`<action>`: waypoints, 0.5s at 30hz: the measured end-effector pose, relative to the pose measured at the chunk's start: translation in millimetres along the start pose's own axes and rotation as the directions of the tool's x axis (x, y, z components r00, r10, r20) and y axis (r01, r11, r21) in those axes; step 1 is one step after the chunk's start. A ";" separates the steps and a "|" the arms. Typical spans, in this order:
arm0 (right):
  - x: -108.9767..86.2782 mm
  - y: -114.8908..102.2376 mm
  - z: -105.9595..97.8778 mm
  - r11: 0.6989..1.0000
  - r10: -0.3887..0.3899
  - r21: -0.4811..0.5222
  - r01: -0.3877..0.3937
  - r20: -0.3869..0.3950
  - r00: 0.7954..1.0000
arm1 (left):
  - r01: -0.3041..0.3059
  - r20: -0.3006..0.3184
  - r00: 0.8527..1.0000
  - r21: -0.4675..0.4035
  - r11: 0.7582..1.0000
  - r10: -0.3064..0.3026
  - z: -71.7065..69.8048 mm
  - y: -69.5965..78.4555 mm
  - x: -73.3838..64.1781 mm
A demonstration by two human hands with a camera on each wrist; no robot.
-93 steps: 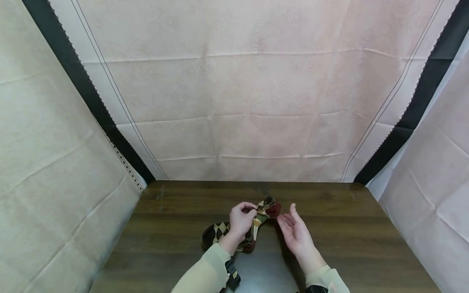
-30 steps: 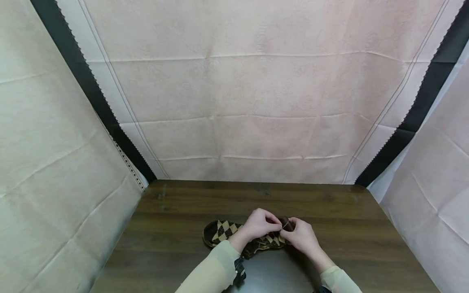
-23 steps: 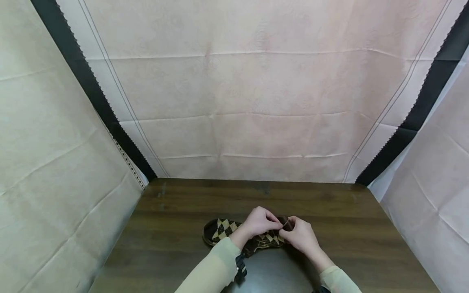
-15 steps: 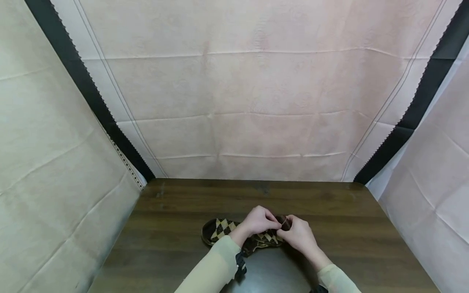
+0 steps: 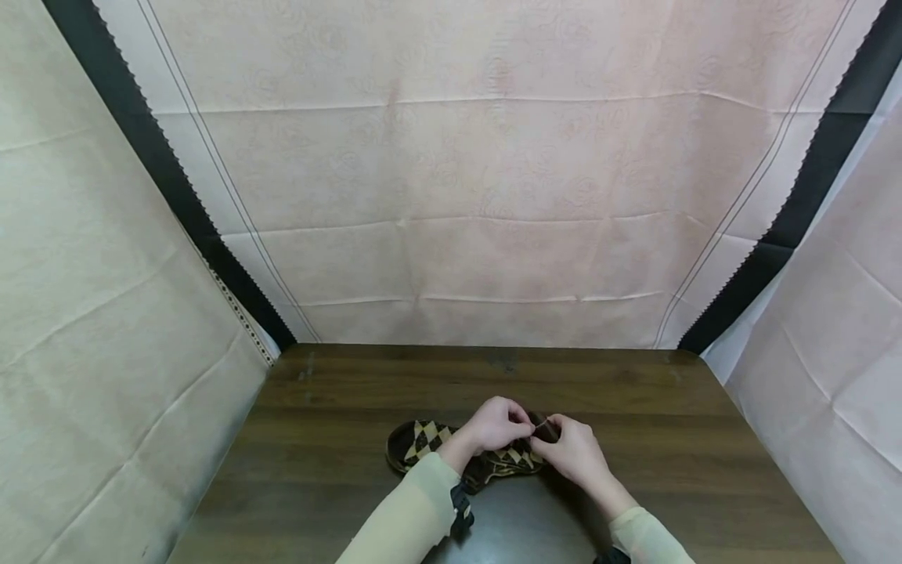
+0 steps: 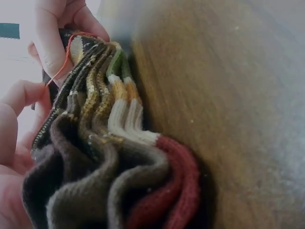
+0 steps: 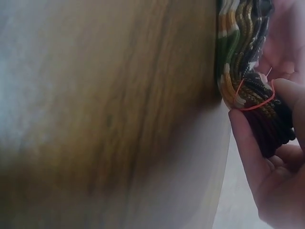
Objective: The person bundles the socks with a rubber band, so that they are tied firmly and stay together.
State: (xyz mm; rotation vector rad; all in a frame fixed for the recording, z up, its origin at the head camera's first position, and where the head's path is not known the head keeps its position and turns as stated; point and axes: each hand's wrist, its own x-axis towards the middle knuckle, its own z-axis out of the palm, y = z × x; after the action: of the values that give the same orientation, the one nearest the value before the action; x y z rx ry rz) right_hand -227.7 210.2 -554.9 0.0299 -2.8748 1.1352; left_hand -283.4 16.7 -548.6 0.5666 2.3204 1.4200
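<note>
A bundle of stacked knitted socks (image 5: pixel 430 440), with a brown and cream diamond pattern, lies under both hands on the table. In the left wrist view its layered socks (image 6: pixel 114 138) show brown, green, orange, white and dark red bands. A thin red band (image 7: pixel 257 106) loops around the bundle near its right end. My left hand (image 5: pixel 493 425) pinches one side of that red band between thumb and forefinger. At the bundle's right end, my right hand (image 5: pixel 574 452) holds the band with its fingertips, the thumb against the socks. Fingers partly hide the bundle's end.
The brown wooden table (image 5: pixel 338 407) ends at a pale cloth wall (image 5: pixel 493 235) behind it. Pale cloth panels (image 5: pixel 127 313) also stand at both sides. Dark straps show at both wrists beside the light sleeves (image 5: pixel 405 509).
Around three seconds ago the right hand was spread and apart from the left, the bundle's end raised. Now both hands are close together at the red band, the bundle lower; lately only small shifts.
</note>
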 end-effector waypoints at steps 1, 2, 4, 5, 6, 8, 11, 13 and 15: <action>-0.3 0.4 -1.0 1.000 -0.005 0.005 0.005 0.005 1.000 | 0.001 -0.010 1.000 -0.013 1.000 -0.001 0.5 0.2 -0.2; -0.9 0.5 -2.2 1.000 -0.009 0.007 0.009 0.013 1.000 | 0.004 -0.021 1.000 -0.032 0.999 -0.005 1.1 0.4 -0.4; -2.1 0.9 -4.9 1.000 -0.014 0.013 0.014 0.042 0.999 | 0.017 -0.042 0.999 -0.077 0.997 -0.020 2.0 0.8 -1.0; -2.3 0.9 -6.2 1.000 -0.020 0.014 0.020 0.059 0.998 | 0.026 -0.051 0.998 -0.104 0.994 -0.031 2.4 0.8 -1.4; -2.6 0.9 -7.4 1.000 -0.023 0.016 0.022 0.077 0.997 | 0.035 -0.060 0.997 -0.129 0.991 -0.043 2.7 0.7 -2.1; -2.8 1.1 -8.9 1.000 -0.021 0.015 0.019 0.122 0.992 | 0.053 -0.087 0.994 -0.176 0.983 -0.070 3.0 -0.3 -3.3; -2.7 2.2 -9.6 1.000 -0.028 0.017 0.025 0.172 0.985 | 0.092 -0.134 0.983 -0.227 0.970 -0.125 2.7 -3.2 -5.0; -3.2 4.1 -9.1 0.999 -0.027 0.038 0.020 0.190 0.981 | 0.110 -0.154 0.977 -0.242 0.964 -0.150 2.0 -4.8 -6.8; -4.4 6.8 -8.1 0.995 -0.016 0.100 -0.004 0.191 0.982 | 0.121 -0.153 0.975 -0.232 0.965 -0.159 1.6 -6.2 -9.0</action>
State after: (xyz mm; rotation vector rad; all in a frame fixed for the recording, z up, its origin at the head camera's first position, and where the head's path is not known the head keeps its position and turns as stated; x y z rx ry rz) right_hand -223.2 220.7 -553.9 0.1606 -2.9749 1.3448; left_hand -275.8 10.8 -553.9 0.2192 2.2348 1.6859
